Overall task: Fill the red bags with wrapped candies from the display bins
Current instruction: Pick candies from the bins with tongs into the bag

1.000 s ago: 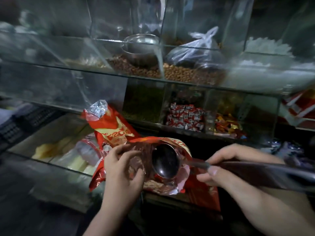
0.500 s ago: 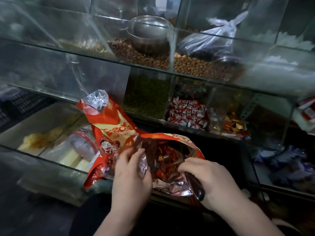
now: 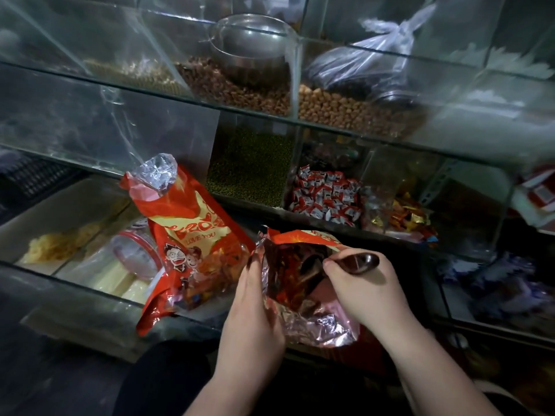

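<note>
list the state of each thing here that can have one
front red bag, open, mouth held wide
back red bag, top open, leaning
scoop, bowl end inside front red bag
left hand, gripping front red bag rim
right hand, gripping scoop handle
clear plastic bag, knotted shut

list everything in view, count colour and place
open red bag: 1, red with foil lining, front centre
second red bag: 1, red and gold, left of it
ladle: 1, dark metal, tip inside the open bag
red-and-white candies: many, bin behind the bags
mixed candies: many, gold and orange, bin further right
green beans: heap, green, bin left of the candies
metal bowl: 1, silver, top shelf on brown nuts
plastic bag: 1, clear, top shelf right of bowl
left hand: 1, pinching the open bag's rim
right hand: 1, gripping the ladle
</note>
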### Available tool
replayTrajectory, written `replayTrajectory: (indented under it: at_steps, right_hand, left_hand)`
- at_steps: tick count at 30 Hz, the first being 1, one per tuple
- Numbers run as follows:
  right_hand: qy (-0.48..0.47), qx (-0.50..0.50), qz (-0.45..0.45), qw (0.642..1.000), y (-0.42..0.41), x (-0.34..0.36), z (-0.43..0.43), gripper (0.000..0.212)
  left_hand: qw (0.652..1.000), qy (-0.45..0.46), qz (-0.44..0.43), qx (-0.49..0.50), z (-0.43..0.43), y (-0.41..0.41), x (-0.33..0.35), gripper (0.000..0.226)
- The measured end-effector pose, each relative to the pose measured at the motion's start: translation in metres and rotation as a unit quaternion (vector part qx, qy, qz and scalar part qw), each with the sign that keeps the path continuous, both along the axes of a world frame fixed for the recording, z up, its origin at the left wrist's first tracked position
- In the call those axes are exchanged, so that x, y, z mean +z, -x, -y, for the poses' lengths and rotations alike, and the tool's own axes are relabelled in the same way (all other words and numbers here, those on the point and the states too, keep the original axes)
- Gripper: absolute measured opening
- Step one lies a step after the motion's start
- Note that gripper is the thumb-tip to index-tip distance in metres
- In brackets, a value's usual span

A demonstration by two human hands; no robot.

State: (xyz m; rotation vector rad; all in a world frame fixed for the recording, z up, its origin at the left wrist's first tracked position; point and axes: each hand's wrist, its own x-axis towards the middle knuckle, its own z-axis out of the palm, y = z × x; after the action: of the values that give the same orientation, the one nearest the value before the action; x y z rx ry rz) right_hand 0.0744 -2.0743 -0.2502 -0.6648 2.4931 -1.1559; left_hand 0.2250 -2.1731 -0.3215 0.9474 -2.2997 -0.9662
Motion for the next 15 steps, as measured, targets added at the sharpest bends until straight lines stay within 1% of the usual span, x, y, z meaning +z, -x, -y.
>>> replayTrajectory:
  at_steps: [1,3,4,7,9,12,15]
  right_hand:
    - [0.007,-0.019,0.01,1.0,0.0,-0.002,0.003,0.026]
    - [0.041,-0.051,0.053,0.996,-0.002,-0.007,0.005,0.014]
    - [0.059,-0.057,0.076,0.994,-0.005,-0.008,0.004,0.012]
    - [0.109,-0.085,0.137,0.981,-0.009,-0.014,-0.002,0.016]
    - [0.162,-0.114,0.167,0.966,-0.012,-0.015,-0.006,0.019]
    - [0.22,-0.136,0.179,0.949,-0.015,-0.014,-0.012,0.025]
    - [0.247,-0.152,0.178,0.94,-0.018,-0.016,-0.018,0.023]
  left_hand:
    - [1.0,-0.004,0.003,0.003,0.0,0.0,-0.001,0.096]
    - [1.0,-0.011,0.001,0.006,0.0,-0.001,-0.002,0.094]
    - [1.0,-0.015,-0.002,0.008,0.0,-0.001,-0.001,0.093]
    - [1.0,-0.017,-0.007,0.006,0.003,0.0,-0.001,0.09]
    - [1.0,-0.019,-0.005,-0.002,0.004,0.001,0.0,0.091]
    - [1.0,-0.02,0.003,-0.005,0.005,0.002,0.002,0.092]
    - [1.0,-0.02,0.004,0.011,0.01,0.002,0.005,0.09]
